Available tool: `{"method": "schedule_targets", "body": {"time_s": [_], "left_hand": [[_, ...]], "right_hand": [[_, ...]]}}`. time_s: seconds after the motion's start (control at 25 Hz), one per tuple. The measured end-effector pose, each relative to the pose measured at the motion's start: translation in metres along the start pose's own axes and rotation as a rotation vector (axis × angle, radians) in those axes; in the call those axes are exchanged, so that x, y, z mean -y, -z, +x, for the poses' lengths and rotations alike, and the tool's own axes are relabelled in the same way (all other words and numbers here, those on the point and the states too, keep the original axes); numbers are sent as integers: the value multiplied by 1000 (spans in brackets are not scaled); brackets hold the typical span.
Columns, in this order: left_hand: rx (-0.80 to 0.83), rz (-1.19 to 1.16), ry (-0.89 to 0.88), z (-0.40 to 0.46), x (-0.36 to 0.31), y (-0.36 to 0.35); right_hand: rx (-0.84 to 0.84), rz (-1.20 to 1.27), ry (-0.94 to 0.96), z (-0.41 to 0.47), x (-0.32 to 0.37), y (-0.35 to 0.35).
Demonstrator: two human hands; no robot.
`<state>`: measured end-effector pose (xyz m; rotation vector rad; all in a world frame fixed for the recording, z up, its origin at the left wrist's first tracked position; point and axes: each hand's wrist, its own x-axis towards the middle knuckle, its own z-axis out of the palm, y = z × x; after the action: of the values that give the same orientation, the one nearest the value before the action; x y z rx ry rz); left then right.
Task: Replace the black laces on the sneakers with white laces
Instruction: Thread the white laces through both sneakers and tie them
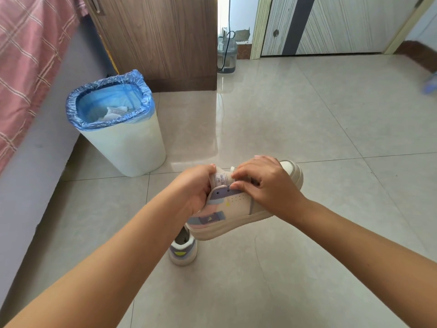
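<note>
Aloft, both hands [196, 188] [262, 183] grip smooth pastel sneaker [231, 209]

The pale beige floor tiles [307, 119] were glossy and smooth, mirroring light from the doorway. A white plastic waste bin [132, 147] looked matt, lined with a thin, crinkled blue plastic bag [78, 107] that shone faintly; crumpled white paper [115, 112] lay inside. The brown cabinet [160, 39] showed a streaked wood-grain finish. A pink checked cloth bedcover [26, 55] looked soft and woven. The pastel sneaker [231, 209] had smooth, leather-like panels, a matt rubbery cream sole, and a ribbed fabric tongue with a stitched label [221, 179].
</note>
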<state>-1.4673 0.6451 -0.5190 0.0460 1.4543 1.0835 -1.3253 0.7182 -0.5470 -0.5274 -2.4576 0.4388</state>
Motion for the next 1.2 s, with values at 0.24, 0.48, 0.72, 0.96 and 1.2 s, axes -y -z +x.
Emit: {"method": "schedule_targets", "body": {"time_s": [0.24, 0.48, 0.72, 0.96, 1.2], "left_hand": [[86, -324, 148, 2, 7, -5], [89, -535, -26, -1, -5, -7], [221, -615, -150, 6, -7, 9], [277, -523, -244, 2, 7, -8], [254, -593, -240, 4, 20, -15]], "right_hand": [[-194, -378, 270, -6, -8, -11], [93, -291, 504, -47, -25, -1], [1342, -166, -387, -121, -24, 19], [47, 518, -736, -26, -6, 14], [-79, 529, -672, -3, 12, -6]]}}
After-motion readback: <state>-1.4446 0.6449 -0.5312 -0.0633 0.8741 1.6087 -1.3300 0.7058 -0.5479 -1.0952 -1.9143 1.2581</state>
